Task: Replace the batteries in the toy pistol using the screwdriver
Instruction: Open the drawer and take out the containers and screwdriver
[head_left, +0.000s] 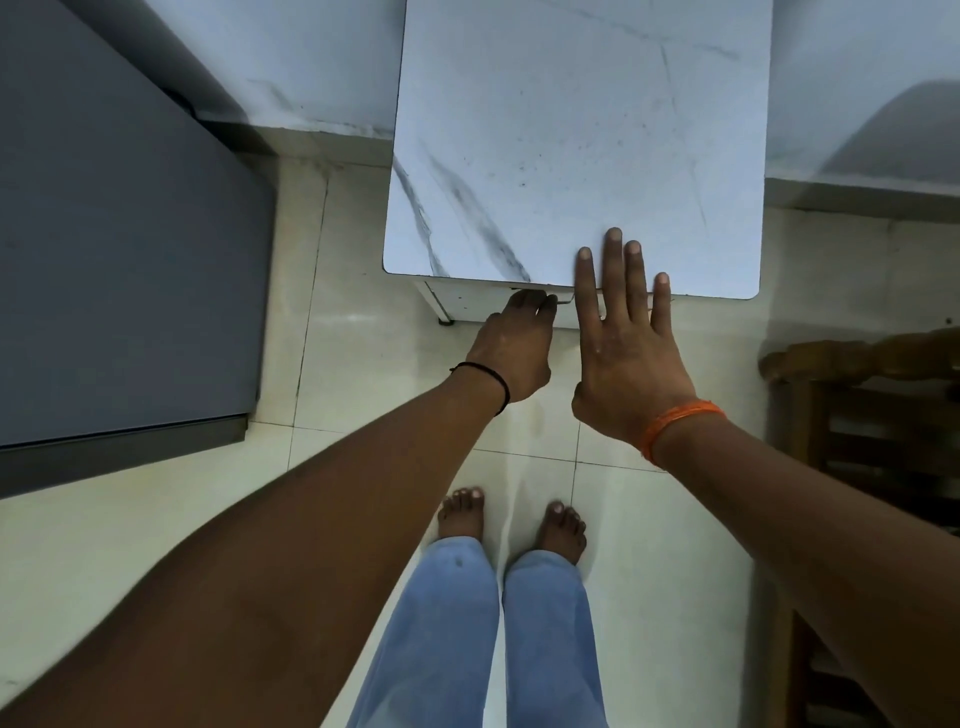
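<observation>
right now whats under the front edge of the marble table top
Under the marble table top a white cabinet front shows, where the left hand curls its fingers at a small handle. The right hand lies open over the edge. The inside is hidden.

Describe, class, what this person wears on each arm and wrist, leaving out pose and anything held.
Both forearms are bare, with no sleeves in view. The left hand has a thin black thread band round its wrist. The right hand has a wider band of orange threads round its wrist. No rings or watch show.
</observation>
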